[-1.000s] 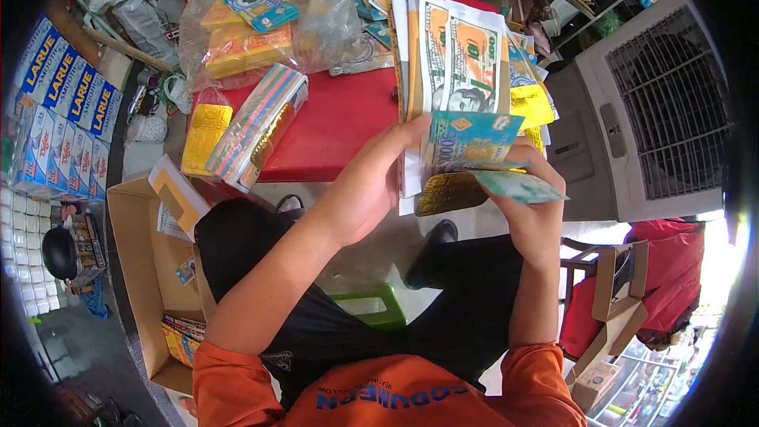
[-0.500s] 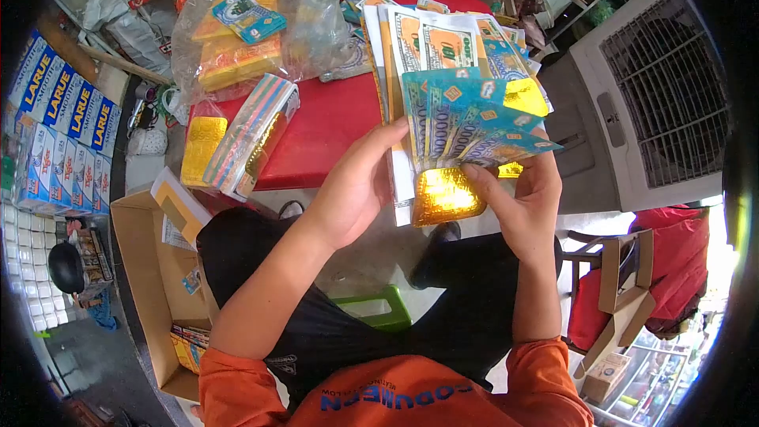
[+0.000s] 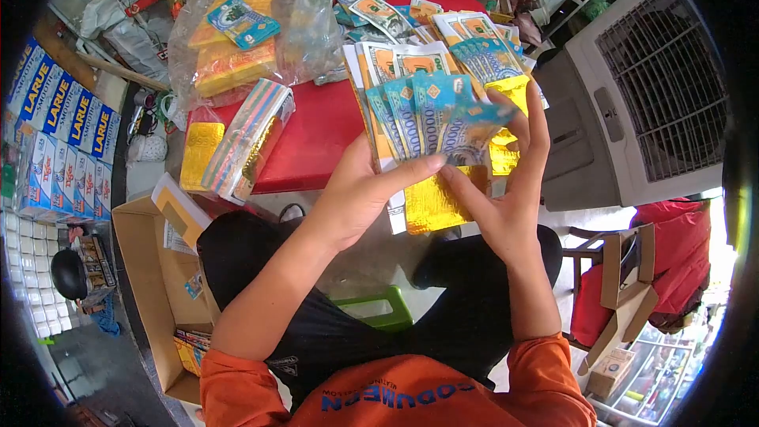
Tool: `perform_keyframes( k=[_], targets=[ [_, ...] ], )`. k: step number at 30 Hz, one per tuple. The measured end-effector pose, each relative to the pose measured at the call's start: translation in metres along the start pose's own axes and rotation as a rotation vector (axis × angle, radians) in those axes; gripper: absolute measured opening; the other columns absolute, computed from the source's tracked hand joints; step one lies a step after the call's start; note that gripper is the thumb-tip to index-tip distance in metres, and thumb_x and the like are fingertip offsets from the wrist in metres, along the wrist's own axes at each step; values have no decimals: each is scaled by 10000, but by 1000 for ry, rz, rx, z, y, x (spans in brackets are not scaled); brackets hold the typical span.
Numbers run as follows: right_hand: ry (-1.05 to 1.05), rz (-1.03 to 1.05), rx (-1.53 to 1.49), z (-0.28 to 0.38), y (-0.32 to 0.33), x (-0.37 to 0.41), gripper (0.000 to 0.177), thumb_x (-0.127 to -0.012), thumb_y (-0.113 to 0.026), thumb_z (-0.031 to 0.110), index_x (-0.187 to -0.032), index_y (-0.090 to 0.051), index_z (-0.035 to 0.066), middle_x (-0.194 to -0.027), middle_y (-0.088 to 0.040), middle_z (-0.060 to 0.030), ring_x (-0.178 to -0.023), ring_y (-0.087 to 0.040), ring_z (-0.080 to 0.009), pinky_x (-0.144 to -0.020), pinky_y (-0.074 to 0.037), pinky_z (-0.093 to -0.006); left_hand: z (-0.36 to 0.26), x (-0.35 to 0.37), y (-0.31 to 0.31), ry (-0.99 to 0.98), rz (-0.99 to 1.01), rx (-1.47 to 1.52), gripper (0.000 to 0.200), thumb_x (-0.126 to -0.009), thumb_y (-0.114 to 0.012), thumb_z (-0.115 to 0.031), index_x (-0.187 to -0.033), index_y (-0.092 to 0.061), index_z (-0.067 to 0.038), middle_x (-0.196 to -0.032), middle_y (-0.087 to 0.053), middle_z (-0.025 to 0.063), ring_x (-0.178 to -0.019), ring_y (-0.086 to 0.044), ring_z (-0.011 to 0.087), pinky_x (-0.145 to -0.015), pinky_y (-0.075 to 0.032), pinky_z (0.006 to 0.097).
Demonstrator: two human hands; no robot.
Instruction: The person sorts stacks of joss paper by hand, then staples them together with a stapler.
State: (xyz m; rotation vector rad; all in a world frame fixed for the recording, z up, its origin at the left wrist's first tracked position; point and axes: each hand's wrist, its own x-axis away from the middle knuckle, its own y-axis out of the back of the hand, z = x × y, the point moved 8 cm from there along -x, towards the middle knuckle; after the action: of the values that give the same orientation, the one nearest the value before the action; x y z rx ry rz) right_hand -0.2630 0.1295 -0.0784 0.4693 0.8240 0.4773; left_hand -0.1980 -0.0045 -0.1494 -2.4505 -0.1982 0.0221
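Observation:
My left hand grips a bundle from its left side, thumb pressed across the front. On the bundle's face is a fan of blue paper notes above a gold foil sheet. Behind them are white and orange sheets and green-and-orange printed dollar-style notes. My right hand is at the fan's right side, thumb at its base and fingers curled round the blurred right-hand note. Past those fingers lies a similar set of fanned blue notes with gold foil.
On the red table are a plastic bag of yellow packs, a wrapped striped bundle and a gold pack. A cardboard box stands left of my legs. An air cooler stands at right.
The bundle has moved slightly left and down. My left thumb has come onto the fan's base, the blue notes have shifted, and my right fingers have risen into view at the fan's right edge.

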Motion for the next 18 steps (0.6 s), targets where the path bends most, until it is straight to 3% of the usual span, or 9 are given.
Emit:
perform_keyframes(
  k=[1, 4, 11, 13, 14, 18],
  targets=[
    [-31, 8, 7, -3, -1, 1, 1076, -763, -818, 124, -1571, -108, 103, -1454, -427, -206, -1308, -472, -296, -1132, -315, -482, 2, -1, 4, -18, -18, -24, 422, -915, -703, -77, -1296, -529, -20, -1240, -637, 76, -1124, -620, 147, -983, -491, 319],
    [-50, -3, -70, -5, -5, 0, 1114, -767, -818, 144, -1574, -50, 109, -1438, -423, -214, -1257, -488, -294, -1105, -338, -470, 0, -1, 6, -58, -57, -89, 397, -910, -692, -49, -1278, -546, -14, -1209, -658, 76, -1099, -633, 148, -980, -492, 323],
    [-171, -40, -197, -10, -6, 2, 1054, -816, -774, 198, -1575, -45, 130, -1440, -410, -207, -1219, -500, -274, -1080, -365, -454, -17, 1, 11, -234, -177, -108, 371, -894, -695, -16, -1244, -571, -12, -1170, -677, 72, -1076, -637, 138, -969, -476, 309],
    [-367, -66, -572, -24, -13, 7, 1033, -836, -768, 134, -1556, -28, 83, -1438, -369, -216, -1230, -493, -270, -999, -429, -414, -25, 3, 14, -293, -206, -117, 375, -889, -700, -14, -1241, -572, -13, -1174, -674, 71, -1072, -636, 135, -968, -472, 305],
    [-465, -84, -765, -24, -21, 10, 909, -888, -707, 120, -1550, -86, 90, -1429, -350, -200, -1242, -475, -255, -1025, -410, -410, -31, 5, 16, -351, -231, -124, 378, -885, -705, -12, -1239, -572, -14, -1177, -671, 71, -1068, -635, 132, -966, -469, 302],
    [-676, -48, -1057, -33, -59, 35, 674, -954, -626, 136, -1508, -253, 47, -1412, -432, -117, -1228, -481, -182, -1034, -389, -352, -40, 8, 20, -425, -289, -87, 367, -881, -713, -12, -1221, -574, -24, -1156, -664, 55, -1039, -632, 117, -935, -476, 290]
  ],
)
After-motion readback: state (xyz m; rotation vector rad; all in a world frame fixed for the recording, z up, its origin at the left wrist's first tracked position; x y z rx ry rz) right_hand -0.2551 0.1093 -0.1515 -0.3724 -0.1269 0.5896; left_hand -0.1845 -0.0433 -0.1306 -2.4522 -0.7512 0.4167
